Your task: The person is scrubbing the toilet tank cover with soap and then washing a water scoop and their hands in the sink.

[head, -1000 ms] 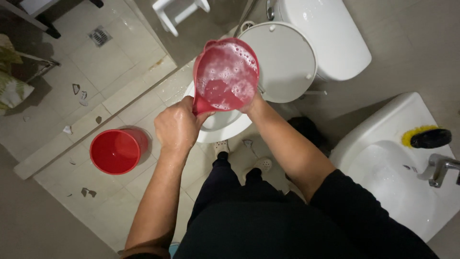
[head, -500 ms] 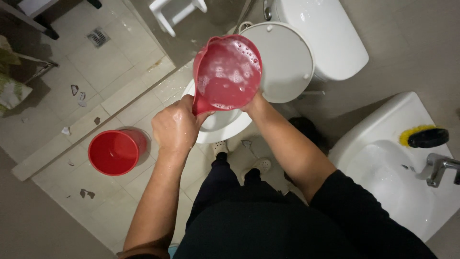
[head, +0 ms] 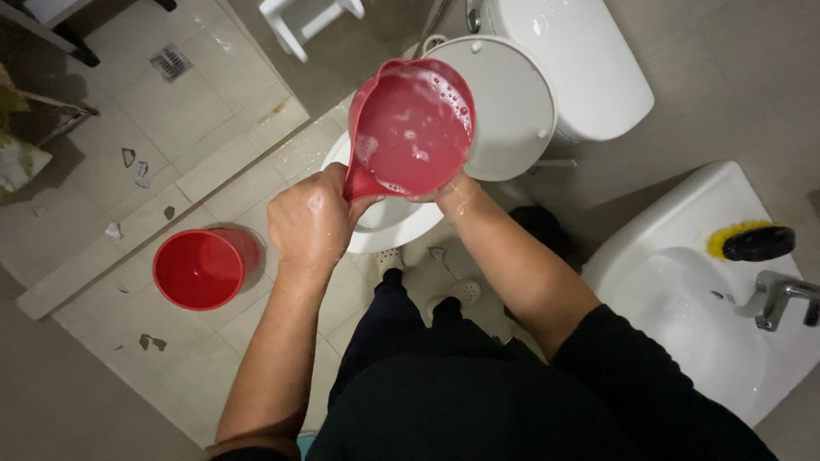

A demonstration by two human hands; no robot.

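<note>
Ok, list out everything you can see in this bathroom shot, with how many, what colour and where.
Red plastic jug with soapy water: one, red, held over the toilet bowl.
White toilet with raised lid: one, white, top centre.
Red round plastic bucket: one, red, on the tiled floor at left.
White ceramic sink: one, white, right.
Yellow-bristled scrub brush with black handle: one, on the sink rim.
Metal tap: one, silver, far right.
Floor drain grate: one, grey, top left.
Left hand: fingers grip the jug handle.
Right hand: supports the jug from beneath.
</note>
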